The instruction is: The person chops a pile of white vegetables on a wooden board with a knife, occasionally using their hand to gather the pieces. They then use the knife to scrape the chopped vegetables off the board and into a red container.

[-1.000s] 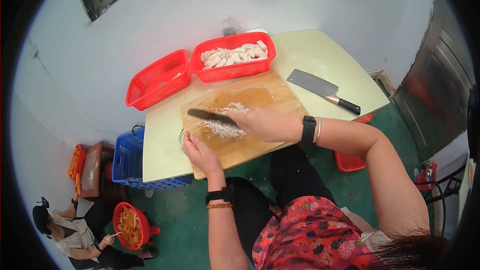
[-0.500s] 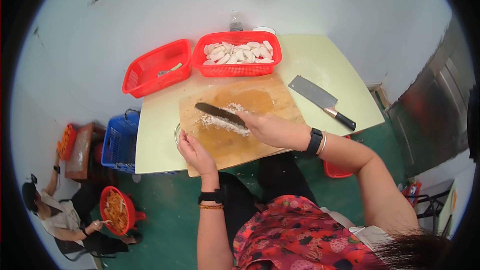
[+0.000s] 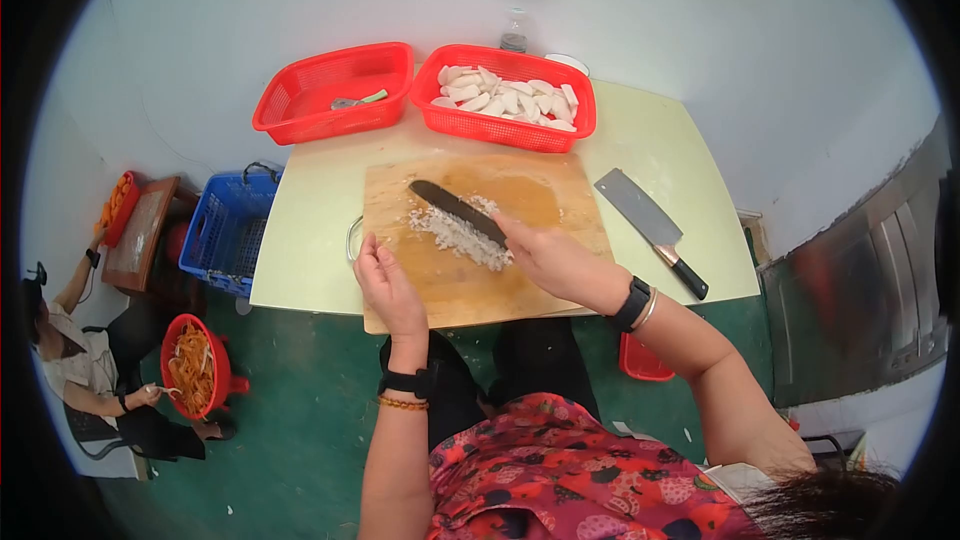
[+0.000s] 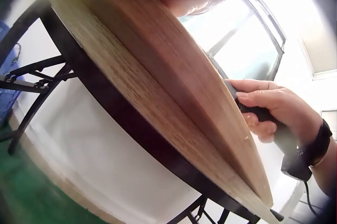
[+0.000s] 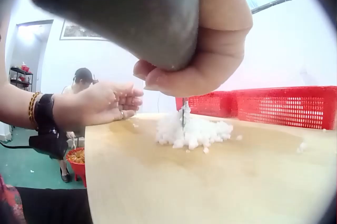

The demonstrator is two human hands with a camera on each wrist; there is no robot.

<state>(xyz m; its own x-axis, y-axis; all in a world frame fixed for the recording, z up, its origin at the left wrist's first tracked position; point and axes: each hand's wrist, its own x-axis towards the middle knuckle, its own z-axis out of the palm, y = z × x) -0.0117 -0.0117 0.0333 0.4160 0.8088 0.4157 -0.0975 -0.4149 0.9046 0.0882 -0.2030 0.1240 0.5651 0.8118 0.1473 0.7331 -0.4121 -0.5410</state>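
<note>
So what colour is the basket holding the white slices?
Red, clearest in the head view.

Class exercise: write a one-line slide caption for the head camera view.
Right hand grips a dark knife over chopped white bits on a wooden board; left hand rests at its edge.

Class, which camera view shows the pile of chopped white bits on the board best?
The right wrist view: the chopped pile sits close and side-on, the knife standing in it. The head view shows it small from above; the left wrist view shows only the board's edge.
</note>
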